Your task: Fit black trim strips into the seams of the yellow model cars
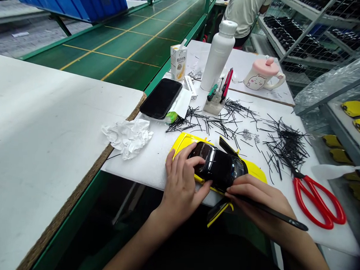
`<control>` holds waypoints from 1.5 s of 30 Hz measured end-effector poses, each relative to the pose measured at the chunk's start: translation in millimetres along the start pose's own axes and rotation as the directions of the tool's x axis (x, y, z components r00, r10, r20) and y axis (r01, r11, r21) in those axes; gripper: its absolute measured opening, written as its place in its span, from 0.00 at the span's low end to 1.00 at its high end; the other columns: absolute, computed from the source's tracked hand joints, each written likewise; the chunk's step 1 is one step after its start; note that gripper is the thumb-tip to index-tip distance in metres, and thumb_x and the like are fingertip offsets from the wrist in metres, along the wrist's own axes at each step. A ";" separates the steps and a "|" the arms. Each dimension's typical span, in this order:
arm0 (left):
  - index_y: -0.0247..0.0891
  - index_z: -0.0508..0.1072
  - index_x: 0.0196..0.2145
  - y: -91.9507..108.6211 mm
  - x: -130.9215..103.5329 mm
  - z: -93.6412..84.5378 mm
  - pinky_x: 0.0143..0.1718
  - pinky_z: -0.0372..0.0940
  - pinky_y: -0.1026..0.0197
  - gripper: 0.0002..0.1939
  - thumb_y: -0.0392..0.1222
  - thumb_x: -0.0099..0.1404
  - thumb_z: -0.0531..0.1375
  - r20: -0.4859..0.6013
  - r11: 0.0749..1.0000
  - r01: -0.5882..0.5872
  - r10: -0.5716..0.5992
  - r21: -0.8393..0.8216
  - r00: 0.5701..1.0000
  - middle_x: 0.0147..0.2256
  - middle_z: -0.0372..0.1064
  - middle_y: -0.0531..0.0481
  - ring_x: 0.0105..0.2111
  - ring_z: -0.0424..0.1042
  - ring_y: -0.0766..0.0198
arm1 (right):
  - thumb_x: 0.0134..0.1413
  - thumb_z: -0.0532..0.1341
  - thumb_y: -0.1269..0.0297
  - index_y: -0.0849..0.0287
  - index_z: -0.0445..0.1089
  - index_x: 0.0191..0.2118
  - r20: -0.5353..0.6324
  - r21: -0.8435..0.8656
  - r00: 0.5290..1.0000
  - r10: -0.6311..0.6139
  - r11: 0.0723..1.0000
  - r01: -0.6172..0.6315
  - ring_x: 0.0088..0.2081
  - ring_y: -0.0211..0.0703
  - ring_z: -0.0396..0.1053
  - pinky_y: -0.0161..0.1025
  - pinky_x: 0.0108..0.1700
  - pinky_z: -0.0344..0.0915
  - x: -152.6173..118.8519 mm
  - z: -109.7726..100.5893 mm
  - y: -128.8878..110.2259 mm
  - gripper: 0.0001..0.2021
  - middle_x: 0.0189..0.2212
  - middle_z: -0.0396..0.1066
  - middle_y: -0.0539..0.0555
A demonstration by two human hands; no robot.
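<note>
At the near edge of the white desk (149, 175), in the head view: bracing a yellow toy car (222, 162) under the left hand (181, 176), with fingers loosely spread over its rear and not clenched. Pinching a slim black tool (280, 214) in the closed fingers of the right hand (263, 191), close by the car's near side; impossible to tell whether touching. Beyond, scattered black strips (287, 142) and, near the right hand, red-handled scissors (315, 198).
</note>
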State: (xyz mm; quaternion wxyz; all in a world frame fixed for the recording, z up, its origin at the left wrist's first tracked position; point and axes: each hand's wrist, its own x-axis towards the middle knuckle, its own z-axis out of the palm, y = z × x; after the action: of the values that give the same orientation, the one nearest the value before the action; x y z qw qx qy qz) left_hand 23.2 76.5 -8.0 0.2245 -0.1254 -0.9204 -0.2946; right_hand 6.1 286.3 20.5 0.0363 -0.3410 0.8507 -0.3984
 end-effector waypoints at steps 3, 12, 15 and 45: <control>0.37 0.58 0.49 -0.3 0.3 0.1 0.66 0.45 0.41 0.19 0.37 0.63 0.61 -0.003 1.000 -0.006 0.006 -0.006 1.000 0.56 0.65 0.32 0.62 0.60 0.51 | 0.62 0.60 0.71 0.55 0.70 0.42 -0.018 0.001 1.000 0.007 1.000 -0.007 0.33 0.37 0.73 0.32 0.36 0.69 -1.0 0.4 0.3 0.05 0.36 0.73 0.52; 0.38 0.59 0.46 -3.6 -0.2 1.6 0.65 0.47 0.43 0.16 0.39 0.64 0.62 -0.037 0.999 -0.023 0.022 -0.041 0.999 0.56 0.65 0.33 0.60 0.63 0.52 | 0.62 0.60 0.75 0.55 0.67 0.43 -0.012 0.012 1.000 -0.011 1.000 0.011 0.36 0.34 0.70 0.30 0.37 0.66 -3.0 -0.8 1.8 0.07 0.36 0.70 0.51; 0.38 0.60 0.45 -4.9 -1.1 2.5 0.65 0.47 0.45 0.15 0.39 0.65 0.62 -0.051 0.998 -0.035 0.033 -0.047 0.998 0.57 0.65 0.32 0.60 0.64 0.52 | 0.63 0.60 0.75 0.55 0.67 0.43 -0.003 0.007 1.000 -0.003 1.000 0.003 0.37 0.33 0.70 0.30 0.39 0.66 -2.6 0.4 0.9 0.08 0.37 0.70 0.51; 0.38 0.61 0.43 -8.6 -4.8 8.3 0.65 0.48 0.47 0.13 0.40 0.65 0.62 -0.123 0.995 -0.087 0.080 -0.054 0.989 0.55 0.68 0.35 0.59 0.66 0.54 | 0.63 0.59 0.76 0.55 0.66 0.45 0.004 -0.104 1.000 -0.014 0.994 0.015 0.39 0.32 0.70 0.28 0.42 0.65 -4.5 1.0 -4.4 0.09 0.39 0.70 0.50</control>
State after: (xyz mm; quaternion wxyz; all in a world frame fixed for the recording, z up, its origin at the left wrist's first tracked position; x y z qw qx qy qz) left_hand 21.4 74.1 -20.6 0.2878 -0.1524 -0.8899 -0.3193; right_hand 12.3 286.4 21.9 0.0170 -0.3493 0.8676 -0.3534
